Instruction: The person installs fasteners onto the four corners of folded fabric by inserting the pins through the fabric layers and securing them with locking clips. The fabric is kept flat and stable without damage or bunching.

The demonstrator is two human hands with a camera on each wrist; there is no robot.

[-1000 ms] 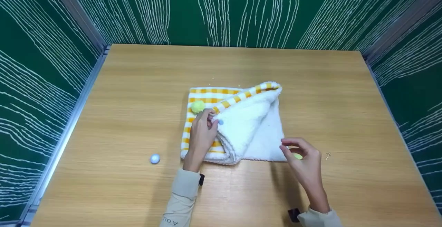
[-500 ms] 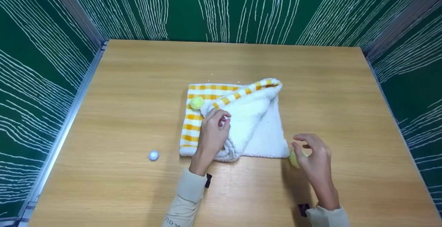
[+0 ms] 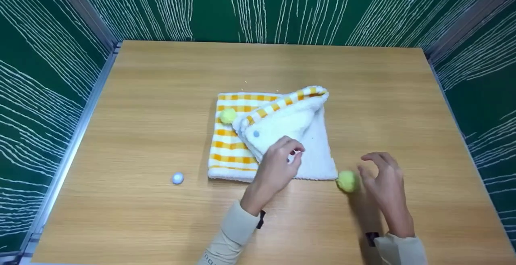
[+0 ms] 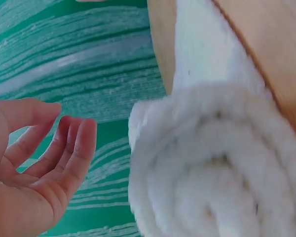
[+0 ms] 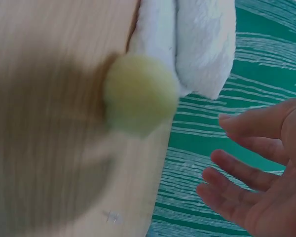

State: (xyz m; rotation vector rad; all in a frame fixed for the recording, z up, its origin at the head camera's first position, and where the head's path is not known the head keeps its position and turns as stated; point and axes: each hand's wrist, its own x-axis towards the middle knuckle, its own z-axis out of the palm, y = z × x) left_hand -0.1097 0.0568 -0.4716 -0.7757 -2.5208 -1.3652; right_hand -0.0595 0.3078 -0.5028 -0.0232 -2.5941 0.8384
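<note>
A white fleece cloth (image 3: 322, 152) with a yellow-and-white checked side (image 3: 229, 148) lies on the table. One corner is folded over diagonally to the left, showing fleece with a small blue dot (image 3: 256, 134). Rolled white layers (image 4: 212, 163) fill much of the left wrist view. My left hand (image 3: 278, 164) hovers over the front of the cloth, fingers loosely bent and holding nothing. A fluffy yellow-green pompom (image 3: 347, 181) sits at the cloth's front right corner; another pompom (image 3: 228, 116) rests on the checked side. Just right of the front pompom, my right hand (image 3: 385, 180) has parted, relaxed fingers.
A small pale blue ball (image 3: 177, 178) lies on the wooden table (image 3: 121, 136) left of the cloth. Green panels with white streaks (image 3: 217, 11) enclose the back and both sides. Tiny crumbs (image 3: 246, 82) dot the wood behind the cloth.
My left hand has let go of the folded corner and moved right and toward me, uncovering the blue dot. My right hand has moved right, away from the cloth's corner, exposing the front pompom.
</note>
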